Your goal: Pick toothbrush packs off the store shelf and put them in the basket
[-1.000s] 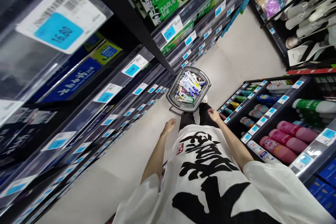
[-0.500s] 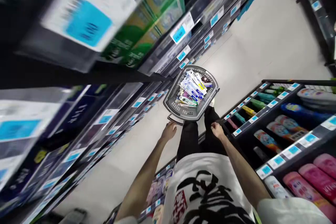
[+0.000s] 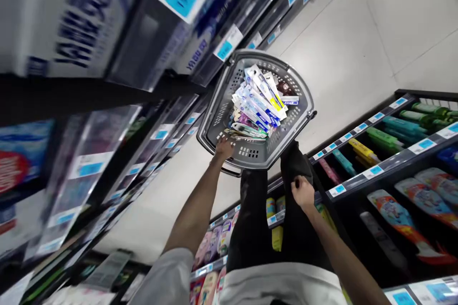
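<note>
A grey plastic shopping basket (image 3: 222,105) stands on the floor ahead of my feet, heaped with several packaged toothbrushes (image 3: 259,105). My left hand (image 3: 224,147) reaches down into the basket's near side, its fingers at the lowest packs; whether it grips one is hidden. My right hand (image 3: 302,191) hangs by my right leg, fingers curled loosely, with nothing seen in it.
Shelving (image 3: 107,105) with blue price tags and boxed goods runs along the left of the aisle. A lower shelf unit (image 3: 375,162) with tubes and pouches stands on the right. Pale tiled floor (image 3: 358,47) stretches beyond the basket.
The view has dropped closer to the basket. My left hand has moved forward from beside my leg into the basket. My right hand stayed near my right leg.
</note>
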`<state>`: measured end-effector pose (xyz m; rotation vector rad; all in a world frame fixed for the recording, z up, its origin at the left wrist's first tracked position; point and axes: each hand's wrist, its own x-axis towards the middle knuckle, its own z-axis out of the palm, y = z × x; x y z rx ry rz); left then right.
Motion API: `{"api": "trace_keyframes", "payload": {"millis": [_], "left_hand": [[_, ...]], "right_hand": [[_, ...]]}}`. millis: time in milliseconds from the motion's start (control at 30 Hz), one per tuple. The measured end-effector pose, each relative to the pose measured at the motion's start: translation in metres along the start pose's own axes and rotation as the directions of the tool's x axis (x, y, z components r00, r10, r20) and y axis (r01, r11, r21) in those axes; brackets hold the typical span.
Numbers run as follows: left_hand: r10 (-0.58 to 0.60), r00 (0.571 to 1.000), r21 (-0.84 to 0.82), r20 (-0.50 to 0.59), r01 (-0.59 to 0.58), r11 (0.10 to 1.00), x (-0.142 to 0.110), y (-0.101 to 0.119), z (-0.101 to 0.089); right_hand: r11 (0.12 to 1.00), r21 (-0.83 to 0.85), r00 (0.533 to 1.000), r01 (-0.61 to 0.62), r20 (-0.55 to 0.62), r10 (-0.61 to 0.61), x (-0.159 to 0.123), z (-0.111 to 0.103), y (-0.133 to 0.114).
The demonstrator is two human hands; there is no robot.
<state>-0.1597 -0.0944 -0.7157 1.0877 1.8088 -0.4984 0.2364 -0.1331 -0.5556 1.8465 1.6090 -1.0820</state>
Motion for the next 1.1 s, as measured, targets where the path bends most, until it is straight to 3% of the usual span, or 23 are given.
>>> {"api": "trace_keyframes", "payload": {"millis": [133, 267, 500, 600, 700, 800, 900, 1033, 1100], "left_hand": [[-0.057, 0.998, 0.017, 0.038, 0.056, 0.998, 0.022, 0.009, 0.015], [-0.082, 0.996, 0.006, 0.020, 0.082, 0.997, 0.011, 0.022, 0.018], [0.038, 0.998, -0.080, -0.051, -0.042, 0.996, -0.062, 0.057, 0.023], [0.095, 0.992, -0.154, -0.079, -0.107, 0.982, -0.103, 0.086, 0.019], [0.111, 0.984, -0.229, -0.140, -0.141, 0.963, -0.153, 0.122, 0.003], [0.091, 0.973, -0.311, -0.210, -0.155, 0.938, -0.211, 0.164, -0.025], [0.093, 0.963, -0.392, -0.251, -0.190, 0.900, -0.274, 0.210, -0.061], [0.201, 0.930, -0.469, -0.307, -0.332, 0.819, -0.365, 0.271, -0.109], [0.269, 0.900, -0.510, -0.344, -0.420, 0.751, -0.401, 0.299, -0.134]], "right_hand": [[0.996, 0.092, 1.000, -0.012, -0.018, 0.014, 0.006, -0.007, 0.010], [0.998, 0.061, 0.999, -0.021, -0.023, 0.023, 0.004, -0.013, 0.017], [0.996, -0.089, 0.996, -0.015, 0.087, 0.023, -0.015, 0.002, 0.027], [0.991, -0.131, 0.979, 0.008, 0.204, 0.019, -0.036, 0.005, 0.029], [0.993, -0.118, 0.970, 0.014, 0.242, 0.015, -0.053, -0.008, 0.025], [0.998, -0.061, 0.964, 0.028, 0.264, -0.011, -0.057, -0.046, 0.016], [0.994, 0.029, 0.970, 0.103, 0.219, -0.107, -0.060, -0.112, 0.004], [0.974, 0.093, 0.978, 0.207, -0.004, -0.207, -0.093, -0.207, -0.003], [0.940, 0.164, 0.947, 0.298, -0.178, -0.269, -0.109, -0.246, -0.008]]}}
